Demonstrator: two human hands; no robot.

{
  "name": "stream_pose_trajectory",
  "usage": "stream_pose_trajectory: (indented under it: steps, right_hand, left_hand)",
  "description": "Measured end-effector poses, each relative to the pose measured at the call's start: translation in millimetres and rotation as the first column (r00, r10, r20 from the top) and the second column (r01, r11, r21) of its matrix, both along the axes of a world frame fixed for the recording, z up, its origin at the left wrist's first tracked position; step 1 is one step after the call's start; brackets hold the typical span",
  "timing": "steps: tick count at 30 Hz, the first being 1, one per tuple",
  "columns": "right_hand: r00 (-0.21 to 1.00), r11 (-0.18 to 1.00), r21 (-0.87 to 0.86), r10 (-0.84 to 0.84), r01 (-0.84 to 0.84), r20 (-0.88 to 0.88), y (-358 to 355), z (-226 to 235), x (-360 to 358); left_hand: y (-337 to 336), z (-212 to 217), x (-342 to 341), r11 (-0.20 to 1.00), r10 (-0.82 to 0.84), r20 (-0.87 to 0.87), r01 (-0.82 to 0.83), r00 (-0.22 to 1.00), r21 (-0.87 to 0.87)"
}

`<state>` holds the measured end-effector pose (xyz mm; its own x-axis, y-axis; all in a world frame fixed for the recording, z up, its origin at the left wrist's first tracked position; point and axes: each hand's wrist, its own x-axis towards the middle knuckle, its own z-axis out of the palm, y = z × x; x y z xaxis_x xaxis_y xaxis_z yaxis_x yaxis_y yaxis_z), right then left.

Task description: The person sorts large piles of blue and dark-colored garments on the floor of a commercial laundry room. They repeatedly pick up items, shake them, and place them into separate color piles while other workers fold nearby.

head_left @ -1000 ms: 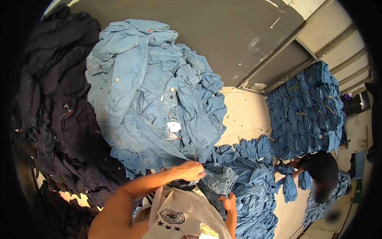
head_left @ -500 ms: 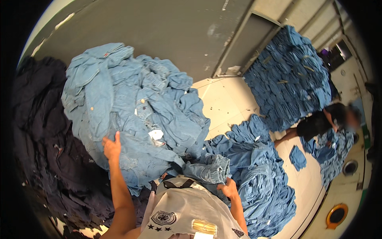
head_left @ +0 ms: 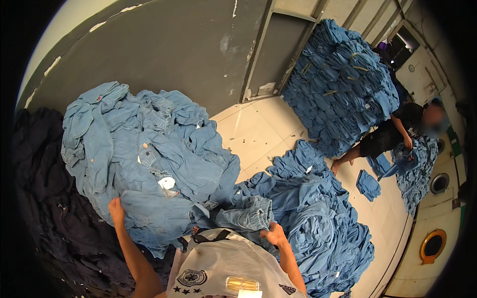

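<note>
Elastic-waist denim pants (head_left: 243,214) stretch in front of my body, their gathered waistband toward my right side. My right hand (head_left: 272,234) is closed on the edge of that waistband. My left hand (head_left: 117,211) is closed on the near left edge of a light-blue denim garment (head_left: 154,208) lying on the heap. Whether both hands hold the same garment cannot be made out among the folds. Beyond them rises the heap of light-blue denim clothes (head_left: 184,134), with a white tag (head_left: 166,183) on it.
A dark clothes heap (head_left: 44,213) lies at left, a mid-blue denim heap (head_left: 318,233) at right. A tall stack of folded denim (head_left: 338,89) stands by the grey wall (head_left: 174,54). Another person (head_left: 392,131) bends over denim near round-doored machines (head_left: 433,246).
My left hand has gone from spread fingers on the cloth to a closed grip. The right hand keeps its hold on the waistband. The view has shifted, and the other person stands more upright.
</note>
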<state>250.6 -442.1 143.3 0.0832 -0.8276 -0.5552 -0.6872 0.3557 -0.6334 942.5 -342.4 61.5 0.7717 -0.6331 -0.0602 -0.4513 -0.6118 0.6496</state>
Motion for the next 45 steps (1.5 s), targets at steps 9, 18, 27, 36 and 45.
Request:
stream_pose_trajectory:
  steps: [9, 18, 27, 36, 45]
  right_hand:
    - [0.961, 0.999, 0.024, -0.044, 0.039, 0.274, -42, -17, -48]
    - [0.989, 0.989, -0.039, 0.142, -0.141, 0.033, -75, -19, -45]
    - [0.994, 0.994, -0.004, 0.106, -0.106, -0.025, -66, -8, -15]
    - [0.996, 0.995, -0.045, 0.087, -0.087, 0.003, -40, -10, 5]
    - [0.999, 0.997, -0.072, -0.003, 0.006, 0.043, -15, -33, -17]
  left_hand:
    - [-115, 244, -137, 0.363, -0.093, -0.46, -0.401, 0.883, -0.841]
    - [-138, 365, -91, 0.128, -0.408, -0.263, -0.231, 0.874, -0.965]
    - [-2, 7, -121, 0.854, 0.251, -0.584, -0.46, 0.772, -0.241]
    - [-52, 86, -161, 0.855, -0.198, 0.186, 0.077, 0.962, 0.513]
    - [-156, 162, -129, 0.684, -0.7, 0.322, 0.468, 0.637, 0.56]
